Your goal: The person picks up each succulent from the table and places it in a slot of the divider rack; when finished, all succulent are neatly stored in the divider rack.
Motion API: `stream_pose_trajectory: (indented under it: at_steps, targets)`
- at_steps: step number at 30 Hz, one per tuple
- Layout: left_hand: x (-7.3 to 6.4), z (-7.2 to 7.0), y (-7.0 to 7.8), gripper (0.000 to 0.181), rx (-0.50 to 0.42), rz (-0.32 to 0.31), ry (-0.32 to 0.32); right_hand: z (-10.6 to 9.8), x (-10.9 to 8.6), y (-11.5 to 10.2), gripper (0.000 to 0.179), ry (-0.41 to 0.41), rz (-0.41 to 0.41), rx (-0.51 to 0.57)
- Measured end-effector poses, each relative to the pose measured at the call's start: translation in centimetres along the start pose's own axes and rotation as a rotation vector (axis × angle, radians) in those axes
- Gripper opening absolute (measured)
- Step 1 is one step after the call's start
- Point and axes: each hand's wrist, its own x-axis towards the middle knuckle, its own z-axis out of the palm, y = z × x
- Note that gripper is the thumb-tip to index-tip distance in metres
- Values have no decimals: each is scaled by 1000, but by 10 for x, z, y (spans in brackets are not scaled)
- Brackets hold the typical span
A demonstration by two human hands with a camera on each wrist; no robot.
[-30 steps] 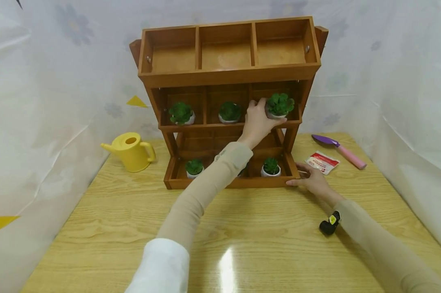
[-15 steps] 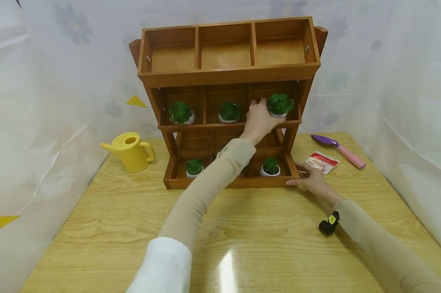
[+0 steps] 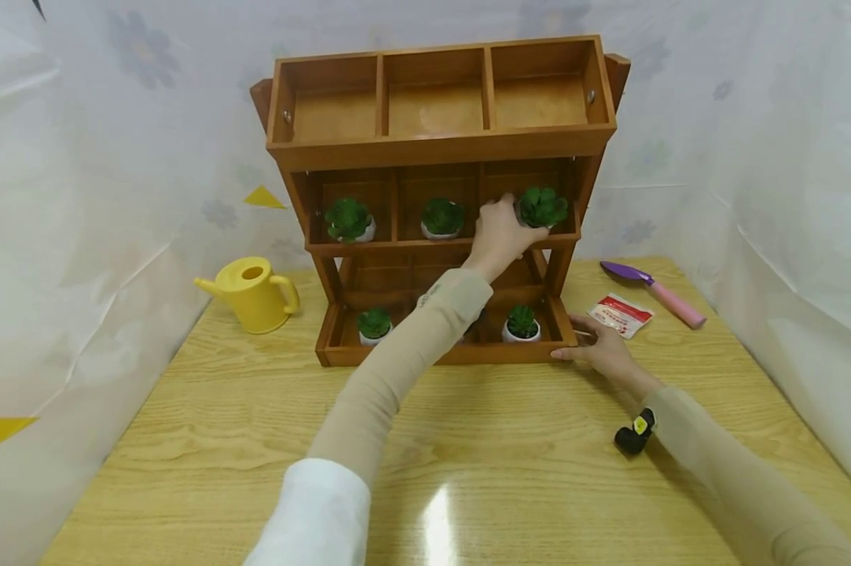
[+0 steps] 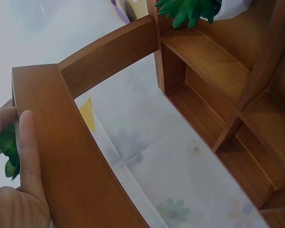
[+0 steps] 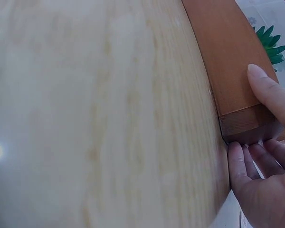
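My left hand [image 3: 499,236] grips the white pot of a green succulent [image 3: 542,207] at the right compartment of the middle tier of a brown wooden plant stand [image 3: 442,148]. Thumb and fingers are around the pot, which is mostly hidden behind the stand's front board and the hand. In the left wrist view, leaves show behind the fingers [image 4: 31,152]. My right hand [image 3: 604,350] holds the lower right corner of the stand, its thumb [image 5: 268,90] on the front board and its fingertips against the end face.
Two more potted succulents, a left one [image 3: 350,219] and a middle one [image 3: 442,217], share that tier. Others, such as the small succulent [image 3: 522,323], sit on the bottom tier. A yellow watering can [image 3: 258,295] stands left; a red-white packet [image 3: 621,314] and a purple-pink trowel [image 3: 654,292] lie right.
The succulent in my left hand has shifted slightly down and back into the compartment, and less of its white pot shows. My right hand stays at the stand's corner.
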Motion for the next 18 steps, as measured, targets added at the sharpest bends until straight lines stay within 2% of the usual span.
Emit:
stream_pose_trajectory:
  at_steps: [6, 13, 18]
  targets:
    - [0, 0, 0, 61, -12, -13, -17, 0, 0, -2, 86, 3, -1, 6]
    - [-3, -1, -1, 64, 55, -3, -4, 0, -1, -1, 86, -4, -5, 3]
    - [-5, 1, -2, 66, 55, 10, 3, 1, -1, 0, 85, -2, -7, 6]
